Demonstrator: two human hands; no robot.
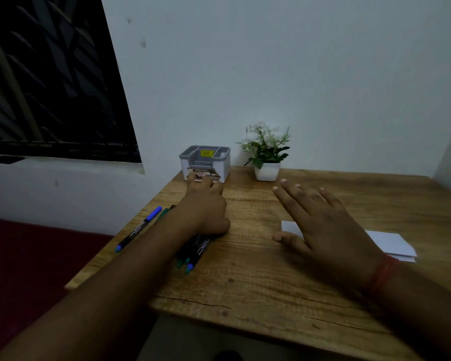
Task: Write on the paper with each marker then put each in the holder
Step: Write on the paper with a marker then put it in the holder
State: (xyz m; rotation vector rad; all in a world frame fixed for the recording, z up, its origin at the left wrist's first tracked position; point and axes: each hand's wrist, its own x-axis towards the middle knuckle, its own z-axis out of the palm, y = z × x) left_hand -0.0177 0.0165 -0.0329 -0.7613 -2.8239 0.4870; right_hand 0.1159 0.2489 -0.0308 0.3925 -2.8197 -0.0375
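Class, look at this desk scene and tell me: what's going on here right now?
A person sits at a wooden desk. Their left hand reaches toward the grey holder at the back edge, with the forearm lying over a bunch of markers; one blue marker lies apart near the desk's left edge. The right hand hovers open, fingers spread, over the white paper. No marker is in the holder that I can see. A potted plant stands beside the holder.

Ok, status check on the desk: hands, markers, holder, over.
Left hand at the holder, grip unclear. Right hand open, above the paper. Markers flat on the desk, none in the holder. Nothing blocking.
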